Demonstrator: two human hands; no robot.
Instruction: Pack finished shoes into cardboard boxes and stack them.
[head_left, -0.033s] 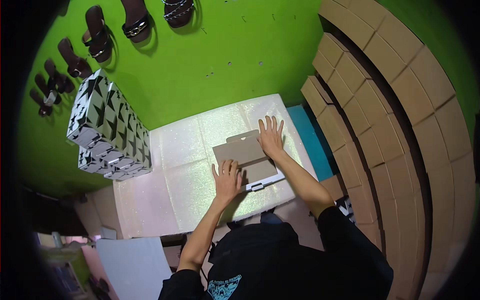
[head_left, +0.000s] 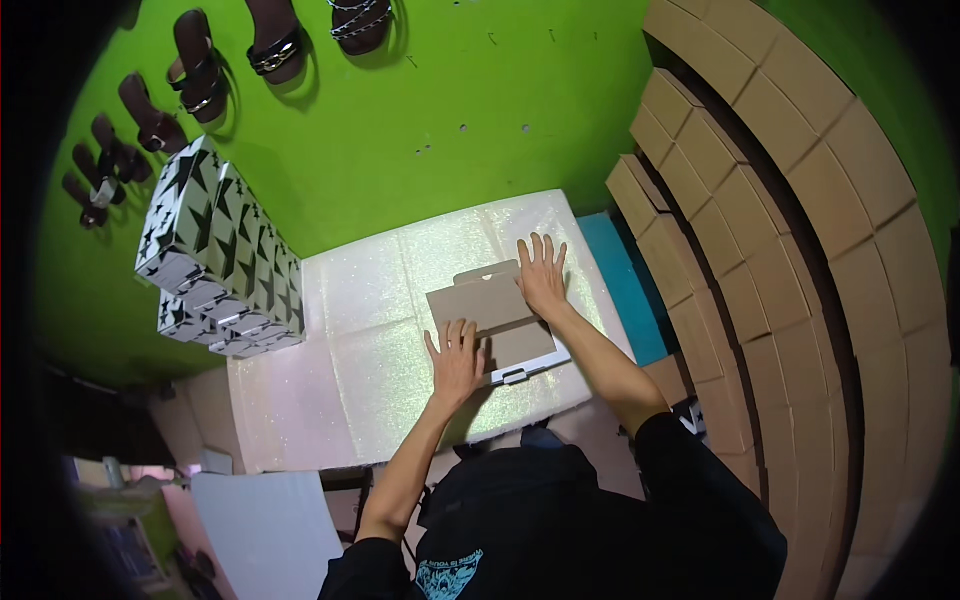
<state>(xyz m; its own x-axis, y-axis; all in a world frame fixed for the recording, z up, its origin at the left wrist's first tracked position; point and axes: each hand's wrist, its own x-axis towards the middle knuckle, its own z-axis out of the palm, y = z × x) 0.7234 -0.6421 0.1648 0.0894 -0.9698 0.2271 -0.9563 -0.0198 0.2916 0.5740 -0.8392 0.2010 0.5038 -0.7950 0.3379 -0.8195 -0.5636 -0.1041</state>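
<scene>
A cardboard box (head_left: pixel 497 303) lies opened out on the shiny, pale table cover (head_left: pixel 370 285), its plain brown inside facing up. A tab sticks out at its far edge, and a white rim with a small slotted tab runs along the near edge. Over the box's left side rests my left hand (head_left: pixel 457 362), fingers spread and slightly bent. My right hand (head_left: pixel 543 279) lies flat with fingers apart along the right side of the box. Neither hand is closed around anything, and both partly cover the box's sides.
White boxes with black stars (head_left: pixel 225 250) are stacked at the table's left end. Brown boxes (head_left: pixel 740 210) form a high wall on the right. Sandals (head_left: pixel 200 70) hang on the green wall (head_left: pixel 430 170). A pale blue-grey panel (head_left: pixel 265 530) stands at lower left.
The whole view has shifted very slightly. Both hands and the box keep the same places relative to each other.
</scene>
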